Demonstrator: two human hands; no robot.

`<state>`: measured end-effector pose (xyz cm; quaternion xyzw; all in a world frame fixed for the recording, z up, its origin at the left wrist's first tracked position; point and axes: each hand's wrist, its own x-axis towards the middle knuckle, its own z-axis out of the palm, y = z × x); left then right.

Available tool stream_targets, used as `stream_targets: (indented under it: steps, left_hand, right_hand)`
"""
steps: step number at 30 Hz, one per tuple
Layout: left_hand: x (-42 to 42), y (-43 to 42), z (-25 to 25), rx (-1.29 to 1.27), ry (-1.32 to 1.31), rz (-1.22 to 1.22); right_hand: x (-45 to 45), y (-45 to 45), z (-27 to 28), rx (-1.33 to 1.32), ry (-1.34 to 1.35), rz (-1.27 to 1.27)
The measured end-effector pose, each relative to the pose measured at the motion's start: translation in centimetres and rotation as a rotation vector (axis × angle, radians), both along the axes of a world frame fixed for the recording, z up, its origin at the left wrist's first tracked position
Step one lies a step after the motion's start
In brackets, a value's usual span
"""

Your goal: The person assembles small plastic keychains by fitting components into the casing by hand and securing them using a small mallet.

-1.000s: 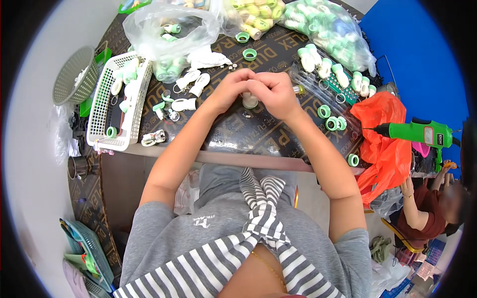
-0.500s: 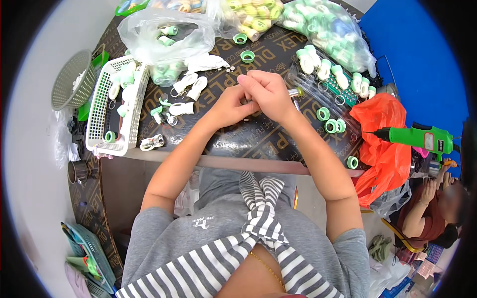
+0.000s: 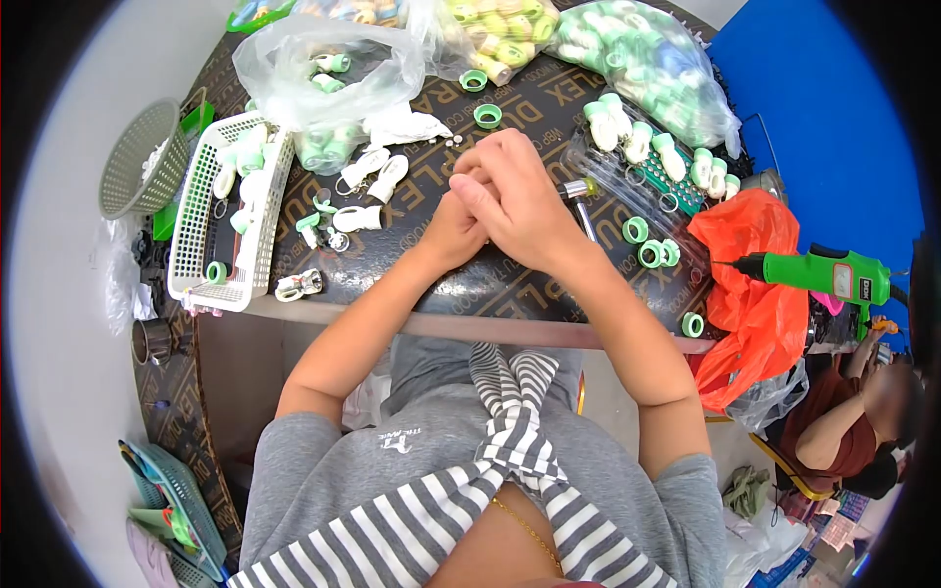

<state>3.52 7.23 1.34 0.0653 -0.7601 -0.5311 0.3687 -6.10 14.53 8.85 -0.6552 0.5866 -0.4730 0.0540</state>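
Observation:
My right hand (image 3: 515,201) lies over my left hand (image 3: 456,233) above the middle of the table, its fingers bent and closed. Most of my left fingers are hidden beneath it, curled inward, so whatever the two hands hold between them cannot be made out. Just right of my right hand rests a small hammer (image 3: 585,220) with a shiny metal head and a yellow-green end. Left of my hands are white and green flashlight-shaped keychain pieces (image 3: 358,218) and a silver-fronted one (image 3: 300,285). Two green rings (image 3: 487,116) sit beyond my fingers.
A white basket (image 3: 181,257) with green-white pieces stands left. Clear bags (image 3: 647,69) of pieces line the back. Several white-green pieces (image 3: 669,157) lie at right, with green rings (image 3: 635,230) nearby. A green electric screwdriver (image 3: 818,272) hangs by an orange bag (image 3: 750,323). Another person (image 3: 833,421) sits far right.
My right hand has turned and slid left over my left hand, covering its fingers. The hammer beside it shows more. The nearby pieces stay in place.

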Motion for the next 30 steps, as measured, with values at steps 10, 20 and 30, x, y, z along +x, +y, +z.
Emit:
stream_targets:
  steps: [10,20,30]
  left_hand:
    - [-0.7,-0.7,0.0,-0.202,0.0,0.043]
    - [-0.5,-0.4,-0.6,-0.205,0.006,0.087]
    - [-0.5,-0.2,-0.2,-0.207,-0.001,0.099]
  right_hand:
    - [-4.5,11.2,-5.4,0.543,0.282,-0.542]
    - [-2.5,11.9,-0.1,0.484,-0.52,-0.322]
    - [0.4,11.0,5.5,0.337,-0.283,-0.2]
